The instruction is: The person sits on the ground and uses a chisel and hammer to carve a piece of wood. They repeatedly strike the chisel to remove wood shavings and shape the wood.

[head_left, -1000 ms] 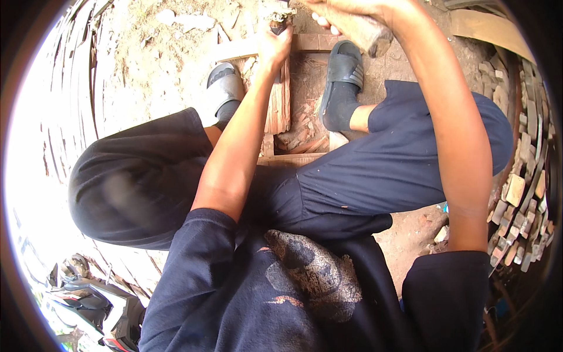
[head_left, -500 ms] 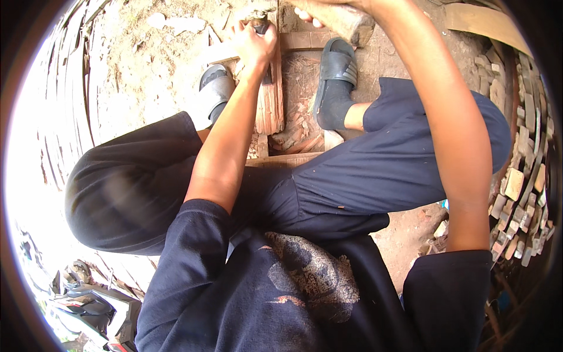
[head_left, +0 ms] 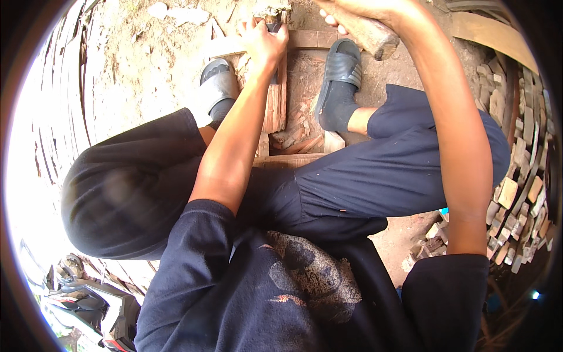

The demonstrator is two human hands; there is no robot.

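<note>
My left hand [head_left: 264, 44] is closed around a dark chisel-like tool [head_left: 273, 24] with a pale, frayed top. Its dark lower part shows below my hand, against an upright-grained wood block [head_left: 275, 108] between my feet. My right hand [head_left: 381, 7], partly cut off by the upper edge, grips a thick wooden club [head_left: 372, 38]. The club's blunt end points toward me, above and right of my right foot. It is apart from the tool in my left hand.
A wooden frame [head_left: 311, 39] surrounds chips and splinters [head_left: 299, 132] on the ground. My sandalled feet flank the block. Stacked wood offcuts [head_left: 507, 193] lie at the right, a curved board [head_left: 492, 38] at the upper right. A motorcycle [head_left: 88, 311] stands at the lower left.
Both hands, with the tool and the club, appear slightly further right in the picture. The club's end sits a little lower. Both grips stay closed.
</note>
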